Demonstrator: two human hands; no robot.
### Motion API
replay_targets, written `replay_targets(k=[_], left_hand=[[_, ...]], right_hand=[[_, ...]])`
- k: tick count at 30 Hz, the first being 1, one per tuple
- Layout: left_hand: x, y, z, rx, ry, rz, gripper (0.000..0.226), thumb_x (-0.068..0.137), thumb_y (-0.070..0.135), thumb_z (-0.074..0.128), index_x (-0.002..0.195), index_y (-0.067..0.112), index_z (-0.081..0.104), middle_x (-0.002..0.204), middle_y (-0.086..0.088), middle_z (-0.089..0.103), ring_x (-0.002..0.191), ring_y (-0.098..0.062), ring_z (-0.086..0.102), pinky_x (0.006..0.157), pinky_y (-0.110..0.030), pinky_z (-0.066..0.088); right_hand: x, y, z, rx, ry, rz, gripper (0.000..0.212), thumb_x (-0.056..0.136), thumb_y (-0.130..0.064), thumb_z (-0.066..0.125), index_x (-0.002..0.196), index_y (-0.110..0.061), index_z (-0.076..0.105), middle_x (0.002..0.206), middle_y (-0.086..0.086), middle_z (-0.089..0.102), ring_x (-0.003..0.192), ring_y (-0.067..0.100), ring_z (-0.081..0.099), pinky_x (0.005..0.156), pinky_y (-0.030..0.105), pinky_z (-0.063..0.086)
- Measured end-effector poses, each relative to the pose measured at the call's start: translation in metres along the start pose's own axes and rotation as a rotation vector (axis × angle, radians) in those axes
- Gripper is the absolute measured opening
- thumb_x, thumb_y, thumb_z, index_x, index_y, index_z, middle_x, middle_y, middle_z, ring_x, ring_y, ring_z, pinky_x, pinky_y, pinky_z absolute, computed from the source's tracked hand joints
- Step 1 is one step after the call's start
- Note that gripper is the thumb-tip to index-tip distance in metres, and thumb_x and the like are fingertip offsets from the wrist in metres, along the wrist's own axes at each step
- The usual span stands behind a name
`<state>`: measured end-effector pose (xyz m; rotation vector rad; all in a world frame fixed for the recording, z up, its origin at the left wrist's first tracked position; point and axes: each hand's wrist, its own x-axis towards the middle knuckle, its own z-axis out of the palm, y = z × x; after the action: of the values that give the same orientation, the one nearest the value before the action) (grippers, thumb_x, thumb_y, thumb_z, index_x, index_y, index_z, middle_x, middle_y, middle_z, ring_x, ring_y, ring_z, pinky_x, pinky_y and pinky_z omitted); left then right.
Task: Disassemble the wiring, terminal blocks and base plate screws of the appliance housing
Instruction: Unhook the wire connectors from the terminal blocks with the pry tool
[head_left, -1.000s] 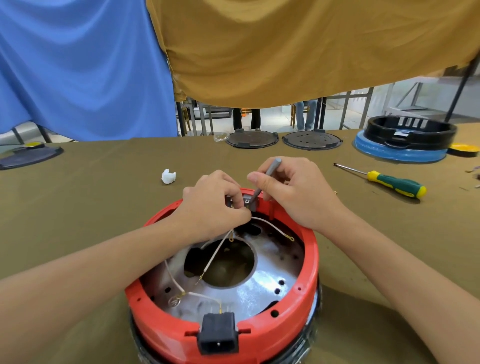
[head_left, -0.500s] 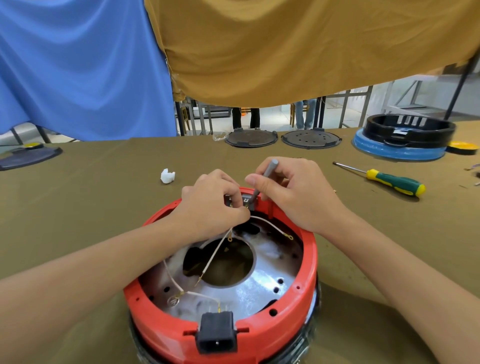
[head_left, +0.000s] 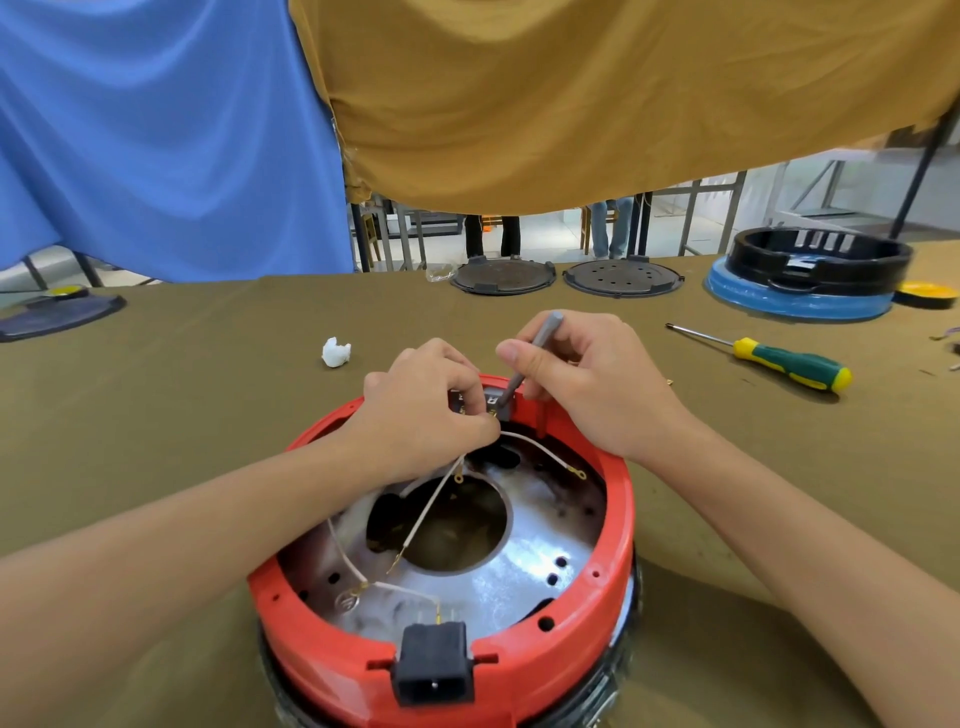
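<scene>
Red round plastic housing (head_left: 613, 582): left hand (head_left: 421, 415) pinches thin wires (head_left: 431, 499), right hand (head_left: 587, 384) grips slim grey tool (head_left: 524, 364)

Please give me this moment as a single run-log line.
right hand: holds grey tool at far rim | left hand: pinches wires | red housing: open | screwdriver: idle on table

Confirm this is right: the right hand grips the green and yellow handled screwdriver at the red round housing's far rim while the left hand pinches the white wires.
Not quite. In the head view the green and yellow handled screwdriver lies untouched on the olive cloth table; the right hand grips a slim grey tool. The rest holds.
</scene>
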<state>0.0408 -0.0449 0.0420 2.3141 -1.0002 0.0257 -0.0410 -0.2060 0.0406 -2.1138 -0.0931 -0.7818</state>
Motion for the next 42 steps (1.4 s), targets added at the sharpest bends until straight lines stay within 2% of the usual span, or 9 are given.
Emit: replay_targets(k=[4,11,15,19,24,29,33,39,42], left_hand=[[0.0011,0.0001,-0.0015,0.005,-0.002,0.008,0.014,0.064,0.035,0.069,0.056,0.025,0.062,0.105,0.016,0.054,0.102,-0.010,0.050,0.099,-0.048,0.037],[-0.0002,-0.0006,-0.0014,0.030,0.015,0.022,0.018,0.072,0.025,0.073,0.057,0.025,0.062,0.106,0.016,0.054,0.105,-0.009,0.049,0.100,-0.048,0.034],[-0.0003,-0.0001,-0.0015,0.032,0.015,0.024,0.016,0.070,0.031,0.072,0.058,0.024,0.064,0.105,0.016,0.054,0.103,-0.007,0.048,0.099,-0.048,0.035],[-0.0004,0.0010,-0.0016,0.030,0.017,0.020,0.019,0.073,0.024,0.073,0.057,0.025,0.063,0.105,0.016,0.055,0.103,-0.009,0.049,0.099,-0.048,0.036],[-0.0011,0.0023,-0.0027,0.020,0.015,0.018,0.017,0.070,0.029,0.073,0.057,0.024,0.064,0.105,0.015,0.054,0.101,-0.011,0.053,0.099,-0.048,0.038],[-0.0015,0.0037,-0.0027,0.038,0.014,0.015,0.015,0.071,0.029,0.073,0.059,0.023,0.065,0.105,0.015,0.055,0.102,-0.009,0.051,0.100,-0.048,0.036],[-0.0026,0.0062,-0.0047,0.031,-0.017,0.000,0.018,0.058,0.041,0.059,0.058,0.024,0.064,0.105,0.016,0.053,0.101,-0.010,0.052,0.099,-0.047,0.038],[-0.0012,0.0033,-0.0037,0.034,0.002,0.014,0.016,0.072,0.025,0.073,0.058,0.023,0.065,0.106,0.016,0.054,0.102,-0.011,0.052,0.100,-0.048,0.037],[-0.0016,0.0042,-0.0038,0.024,-0.004,0.007,0.016,0.067,0.033,0.071,0.057,0.024,0.064,0.106,0.016,0.054,0.101,-0.010,0.052,0.100,-0.048,0.037]], right_hand=[[0.0006,0.0014,0.0000,0.046,0.001,0.023,0.019,0.094,-0.027,0.068,0.077,-0.018,0.067,0.058,-0.006,0.066,0.057,0.009,0.063,0.067,0.043,0.055],[0.0009,0.0021,0.0011,0.065,-0.001,0.030,0.019,0.094,-0.028,0.068,0.077,-0.020,0.067,0.058,-0.006,0.066,0.057,0.011,0.063,0.068,0.047,0.055],[0.0016,0.0026,0.0011,0.092,-0.006,0.053,0.020,0.094,-0.026,0.068,0.076,-0.019,0.066,0.057,-0.004,0.065,0.057,0.010,0.062,0.069,0.047,0.055],[-0.0010,0.0016,0.0022,0.070,0.025,0.016,0.019,0.093,-0.026,0.069,0.076,-0.018,0.066,0.059,-0.003,0.067,0.056,0.008,0.063,0.063,0.035,0.053],[-0.0016,0.0018,0.0023,0.053,0.020,-0.012,0.019,0.093,-0.026,0.070,0.078,-0.016,0.068,0.062,-0.001,0.069,0.060,0.015,0.065,0.066,0.042,0.054],[-0.0007,0.0030,0.0014,0.043,-0.012,-0.010,0.019,0.093,-0.026,0.070,0.075,-0.019,0.067,0.062,-0.003,0.068,0.059,0.009,0.064,0.065,0.038,0.053],[0.0009,0.0030,0.0014,0.082,-0.013,0.024,0.020,0.094,-0.025,0.069,0.075,-0.017,0.067,0.060,0.000,0.067,0.057,0.010,0.063,0.067,0.041,0.053],[0.0011,0.0025,0.0012,0.132,-0.018,0.059,0.021,0.094,-0.023,0.068,0.079,-0.009,0.068,0.058,-0.002,0.065,0.056,0.008,0.062,0.068,0.041,0.053],[0.0005,0.0029,0.0020,0.141,0.002,0.061,0.022,0.095,-0.024,0.068,0.079,-0.008,0.068,0.058,-0.002,0.065,0.056,0.007,0.062,0.068,0.039,0.053]])
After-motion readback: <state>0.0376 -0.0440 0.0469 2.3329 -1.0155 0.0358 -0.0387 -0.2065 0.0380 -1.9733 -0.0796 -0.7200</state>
